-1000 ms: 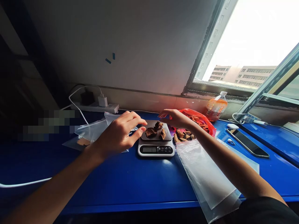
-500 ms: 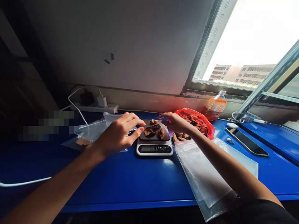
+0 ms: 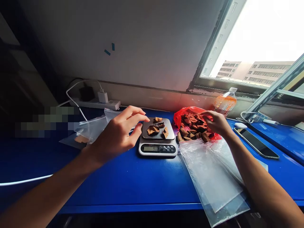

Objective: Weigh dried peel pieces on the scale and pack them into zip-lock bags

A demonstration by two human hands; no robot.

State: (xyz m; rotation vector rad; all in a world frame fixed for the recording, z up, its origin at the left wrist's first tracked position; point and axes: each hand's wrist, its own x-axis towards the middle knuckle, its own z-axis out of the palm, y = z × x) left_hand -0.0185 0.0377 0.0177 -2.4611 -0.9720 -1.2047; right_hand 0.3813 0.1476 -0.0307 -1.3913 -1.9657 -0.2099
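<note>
A small digital kitchen scale [image 3: 158,149] stands on the blue table, its display lit. Several curled brown dried slices [image 3: 153,130] lie apart on its metal plate. My left hand [image 3: 123,128] hovers at the scale's left edge, fingers and thumb apart, holding nothing. To the right, an open red plastic bag [image 3: 178,117] holds many more dried slices [image 3: 193,123]. Over that bag's right side is my right hand [image 3: 217,122], fingers stretched loosely with nothing visible in them. Clear zip bags [image 3: 213,174] lie flat below the red bag, reaching past the table's front edge.
More clear bags [image 3: 95,125] lie left of the scale, with a power strip [image 3: 111,104] and white charger [image 3: 103,96] behind. An orange drink bottle [image 3: 225,103] stands by the window. At right are a phone [image 3: 256,142] and a white earbud case [image 3: 240,125].
My right hand has moved right, from beside the scale plate to over the red bag. The scale's displayed number has changed. My left hand stays near the scale; the view has shifted slightly.
</note>
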